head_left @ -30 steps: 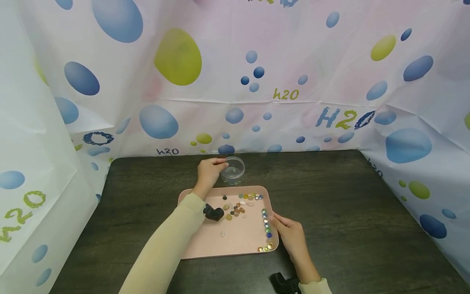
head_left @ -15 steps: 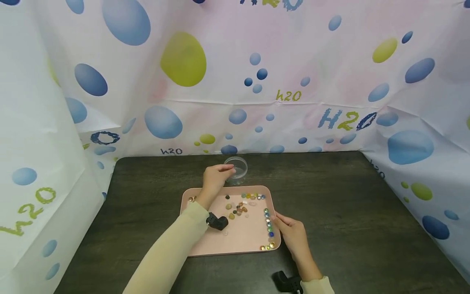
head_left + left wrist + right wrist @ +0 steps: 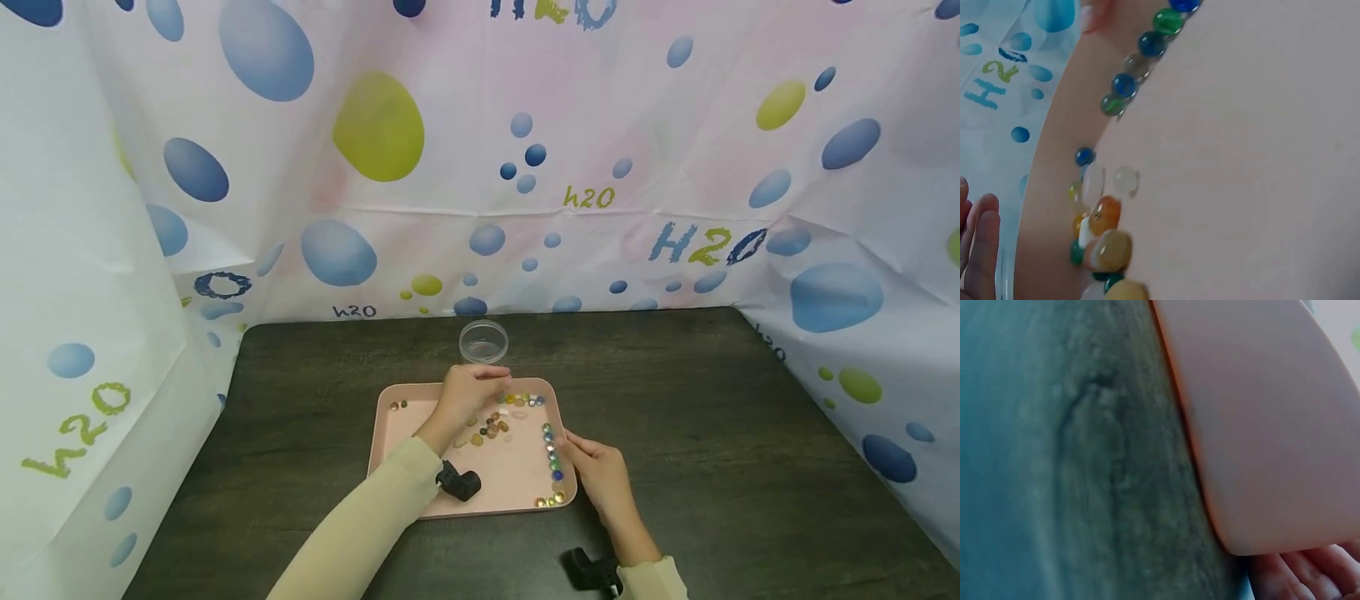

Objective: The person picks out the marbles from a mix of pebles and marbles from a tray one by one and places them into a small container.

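A pink tray [image 3: 517, 479] lies on the table with glass marbles [image 3: 551, 454] along its right side and polished stones [image 3: 493, 427] near its middle. My left hand [image 3: 467, 398] hovers over the tray's far edge, thumb close to the extended fingertips; in the left wrist view its fingers [image 3: 984, 250] look straight, with nothing visible between them. My right hand [image 3: 602, 482] grips the tray's right rim, thumb on top; its fingers [image 3: 1310, 575] show below the tray corner in the right wrist view. A clear round plastic container [image 3: 483, 358] stands just behind the tray.
More marbles [image 3: 551, 502] sit in the tray's near right corner, and a couple of small beads [image 3: 398, 406] in its far left. Dark wood tabletop [image 3: 697, 433] surrounds the tray. A patterned curtain [image 3: 637, 100] hangs behind and at both sides.
My left hand has come away from the container's rim, toward me and to the right, over the tray's far edge. My right hand keeps its grip on the tray. The head view has shifted slightly.
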Action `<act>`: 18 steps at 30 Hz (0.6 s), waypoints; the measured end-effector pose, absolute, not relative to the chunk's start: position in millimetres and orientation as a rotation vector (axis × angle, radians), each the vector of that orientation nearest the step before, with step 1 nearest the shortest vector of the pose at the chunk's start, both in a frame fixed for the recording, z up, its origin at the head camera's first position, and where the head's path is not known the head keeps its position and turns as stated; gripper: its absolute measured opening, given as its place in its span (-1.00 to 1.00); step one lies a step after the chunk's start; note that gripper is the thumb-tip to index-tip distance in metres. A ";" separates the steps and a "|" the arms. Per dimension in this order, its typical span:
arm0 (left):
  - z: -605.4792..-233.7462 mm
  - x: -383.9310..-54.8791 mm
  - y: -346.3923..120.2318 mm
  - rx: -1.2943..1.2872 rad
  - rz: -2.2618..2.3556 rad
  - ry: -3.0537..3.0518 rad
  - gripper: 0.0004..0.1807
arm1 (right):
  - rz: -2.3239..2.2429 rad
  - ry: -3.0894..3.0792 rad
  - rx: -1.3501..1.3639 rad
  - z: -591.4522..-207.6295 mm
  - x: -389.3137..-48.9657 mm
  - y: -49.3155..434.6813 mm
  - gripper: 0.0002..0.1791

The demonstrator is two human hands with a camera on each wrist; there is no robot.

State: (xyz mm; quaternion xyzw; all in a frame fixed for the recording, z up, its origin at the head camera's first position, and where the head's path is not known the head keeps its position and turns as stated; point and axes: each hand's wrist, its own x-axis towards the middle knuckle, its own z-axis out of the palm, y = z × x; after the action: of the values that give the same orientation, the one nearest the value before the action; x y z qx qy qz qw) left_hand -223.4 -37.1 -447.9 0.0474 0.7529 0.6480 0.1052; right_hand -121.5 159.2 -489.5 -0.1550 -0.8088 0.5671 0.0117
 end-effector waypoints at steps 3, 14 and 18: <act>-452.5 -218.4 -33.8 0.165 1.870 2.159 -0.74 | 1.756 -2.542 -0.479 -488.7 -122.1 158.9 -0.56; -465.9 -213.4 -22.4 0.182 1.692 2.184 -0.75 | 1.848 -2.477 -0.472 -490.1 -120.3 159.1 -0.57; -466.6 -212.1 -19.5 0.239 1.656 2.169 -0.76 | 1.834 -2.484 -0.478 -489.5 -120.4 158.8 -0.56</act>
State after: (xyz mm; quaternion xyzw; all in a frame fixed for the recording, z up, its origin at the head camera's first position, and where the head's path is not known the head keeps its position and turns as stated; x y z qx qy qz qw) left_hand -212.1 -19.5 -466.6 0.0857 0.7759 0.5922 0.1998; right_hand -120.4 158.8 -489.5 -0.1529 -0.7951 0.5869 0.0086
